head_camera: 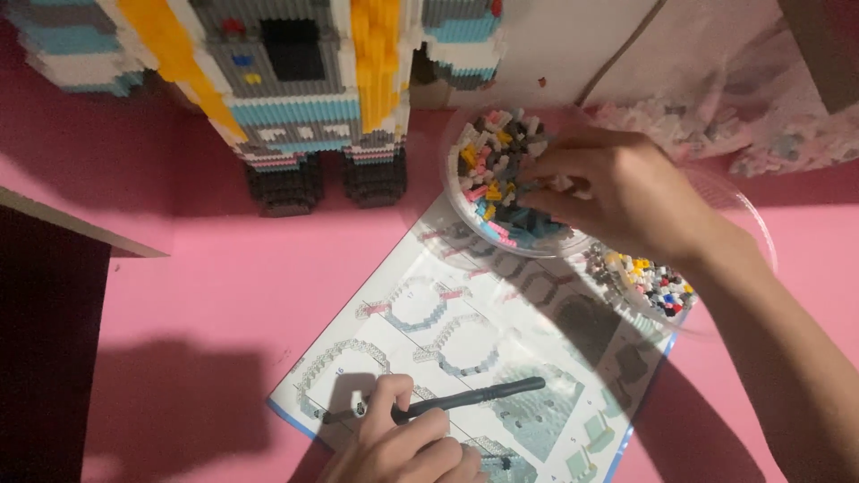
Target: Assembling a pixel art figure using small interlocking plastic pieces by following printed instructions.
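Left hand (403,443) is closed around a slim black plastic tool (447,401), resting on the open printed instruction booklet (474,349). Right hand (617,192) reaches into a clear round plastic bowl (452,192) of small mixed-colour bricks at the booklet's top edge; its fingertips are buried, grip cannot be told. A second clear bowl (644,286) sits at the booklet's right; a tall grey, blue and yellow brick model (295,89) stands beyond the booklet.

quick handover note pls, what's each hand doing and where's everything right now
Left hand: holds a black tool over the instruction sheet.
Right hand: fingers down in the clear bowl of mixed small bricks, picking.
Second clear dish of bricks sits beside it, partly on the sheet.
Done: large brick model stands at the back of the pink table.
Left: cannot tell which step of the sheet is current.
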